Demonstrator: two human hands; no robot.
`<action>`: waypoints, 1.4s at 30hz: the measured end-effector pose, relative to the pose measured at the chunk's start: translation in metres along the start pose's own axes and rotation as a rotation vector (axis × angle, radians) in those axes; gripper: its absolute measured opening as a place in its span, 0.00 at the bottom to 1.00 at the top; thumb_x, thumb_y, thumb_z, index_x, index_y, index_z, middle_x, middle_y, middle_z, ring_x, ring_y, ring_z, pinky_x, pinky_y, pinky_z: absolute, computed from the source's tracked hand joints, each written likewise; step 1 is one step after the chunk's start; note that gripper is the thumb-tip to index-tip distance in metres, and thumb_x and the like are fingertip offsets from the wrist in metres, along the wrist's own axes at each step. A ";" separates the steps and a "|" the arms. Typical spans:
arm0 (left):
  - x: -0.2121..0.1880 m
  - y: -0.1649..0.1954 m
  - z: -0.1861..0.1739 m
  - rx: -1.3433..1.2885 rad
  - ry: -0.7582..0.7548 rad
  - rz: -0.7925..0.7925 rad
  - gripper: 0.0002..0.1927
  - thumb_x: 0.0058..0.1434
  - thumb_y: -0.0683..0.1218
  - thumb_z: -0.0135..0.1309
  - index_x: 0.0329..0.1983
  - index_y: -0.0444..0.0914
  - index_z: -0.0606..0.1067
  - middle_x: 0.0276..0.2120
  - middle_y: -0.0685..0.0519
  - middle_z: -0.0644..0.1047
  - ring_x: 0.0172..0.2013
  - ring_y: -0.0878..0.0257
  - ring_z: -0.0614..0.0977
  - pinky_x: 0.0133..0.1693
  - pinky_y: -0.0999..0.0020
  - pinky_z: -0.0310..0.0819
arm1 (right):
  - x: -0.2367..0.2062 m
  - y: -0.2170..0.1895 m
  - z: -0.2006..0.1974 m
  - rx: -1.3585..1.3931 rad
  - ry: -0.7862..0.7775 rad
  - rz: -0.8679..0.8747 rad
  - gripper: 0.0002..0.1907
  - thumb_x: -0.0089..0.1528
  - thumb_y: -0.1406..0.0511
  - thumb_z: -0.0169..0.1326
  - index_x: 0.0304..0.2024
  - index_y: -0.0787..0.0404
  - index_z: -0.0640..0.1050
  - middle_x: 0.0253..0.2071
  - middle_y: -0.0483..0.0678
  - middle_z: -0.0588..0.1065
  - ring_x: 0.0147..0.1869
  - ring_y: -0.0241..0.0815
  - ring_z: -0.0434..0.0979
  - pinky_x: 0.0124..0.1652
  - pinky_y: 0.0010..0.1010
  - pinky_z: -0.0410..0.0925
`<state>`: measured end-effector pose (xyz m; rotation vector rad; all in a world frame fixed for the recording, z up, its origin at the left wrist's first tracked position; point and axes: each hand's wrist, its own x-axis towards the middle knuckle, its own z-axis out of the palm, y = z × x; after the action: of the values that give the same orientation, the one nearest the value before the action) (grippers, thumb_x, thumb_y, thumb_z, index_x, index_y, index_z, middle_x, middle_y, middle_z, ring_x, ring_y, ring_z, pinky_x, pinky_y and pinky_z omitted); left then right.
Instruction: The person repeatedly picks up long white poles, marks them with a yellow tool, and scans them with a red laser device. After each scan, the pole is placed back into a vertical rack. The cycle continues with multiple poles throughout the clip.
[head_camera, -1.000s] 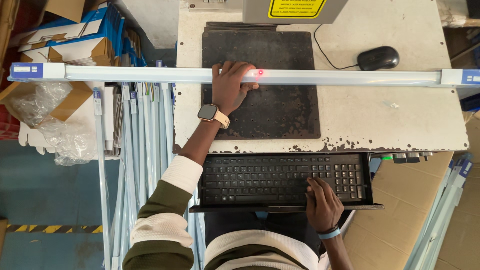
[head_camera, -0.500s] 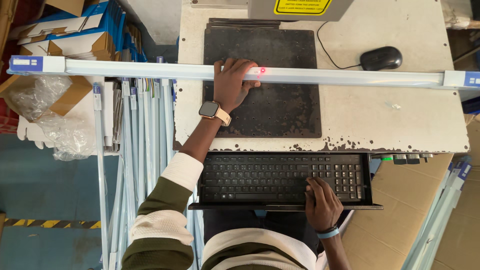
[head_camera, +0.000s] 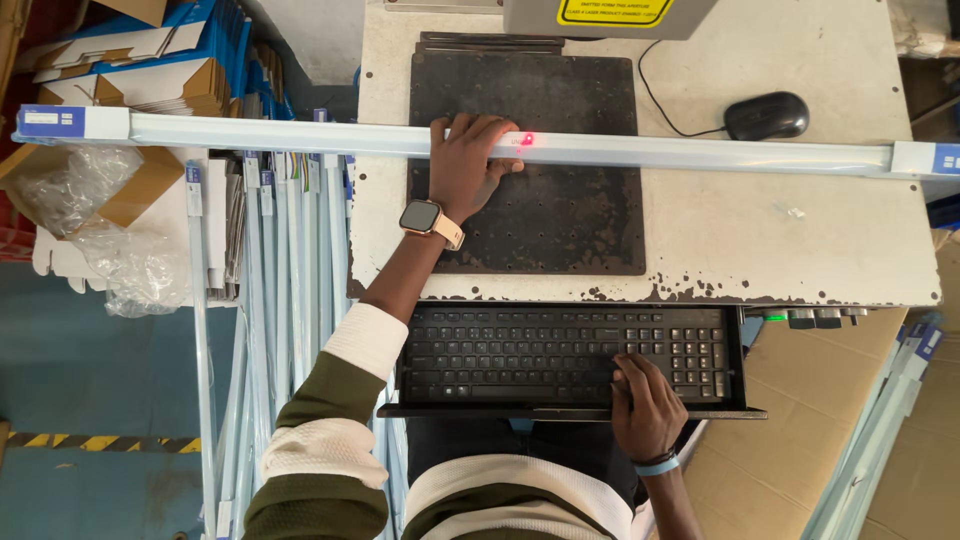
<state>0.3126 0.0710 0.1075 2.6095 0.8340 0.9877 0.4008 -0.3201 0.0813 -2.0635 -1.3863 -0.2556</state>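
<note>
A long white tube light (head_camera: 700, 152) lies across the worn white table (head_camera: 800, 250), over a black perforated plate (head_camera: 560, 200). My left hand (head_camera: 465, 160), with a watch on the wrist, holds the tube down near its middle. A red light spot (head_camera: 527, 140) glows on the tube just right of my fingers. My right hand (head_camera: 645, 405) rests on the right part of a black keyboard (head_camera: 520, 350) on a pull-out tray below the table edge.
A black wired mouse (head_camera: 767, 115) sits at the table's back right. A grey machine head with a yellow label (head_camera: 610, 15) hangs above the plate. Several more tube lights (head_camera: 280, 300) stand to the left, beside cardboard boxes (head_camera: 130, 70) and plastic wrap (head_camera: 120, 250).
</note>
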 end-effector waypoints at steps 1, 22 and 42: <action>0.000 0.000 0.000 -0.003 -0.008 -0.005 0.23 0.52 0.58 0.66 0.48 0.46 0.81 0.47 0.61 0.82 0.46 0.59 0.77 0.56 0.54 0.58 | 0.000 0.000 0.000 -0.003 0.001 0.000 0.09 0.63 0.69 0.57 0.46 0.59 0.81 0.47 0.49 0.81 0.48 0.48 0.83 0.43 0.34 0.74; -0.145 0.098 -0.207 0.221 0.525 -0.146 0.28 0.67 0.55 0.63 0.62 0.37 0.71 0.56 0.44 0.76 0.56 0.45 0.78 0.56 0.49 0.67 | 0.005 0.022 -0.008 0.104 -0.063 -0.059 0.08 0.68 0.67 0.59 0.50 0.59 0.80 0.52 0.53 0.79 0.49 0.50 0.82 0.40 0.34 0.74; -0.408 -0.049 -0.078 0.321 0.078 -1.250 0.33 0.61 0.60 0.62 0.64 0.44 0.67 0.49 0.41 0.77 0.47 0.42 0.79 0.44 0.42 0.72 | 0.044 0.065 -0.072 0.134 -0.058 -0.226 0.06 0.72 0.74 0.56 0.51 0.71 0.82 0.48 0.56 0.79 0.36 0.38 0.70 0.31 0.25 0.60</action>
<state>-0.0095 -0.1266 -0.0710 1.5844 2.3059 0.5535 0.4903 -0.3457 0.1331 -1.8199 -1.6285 -0.1917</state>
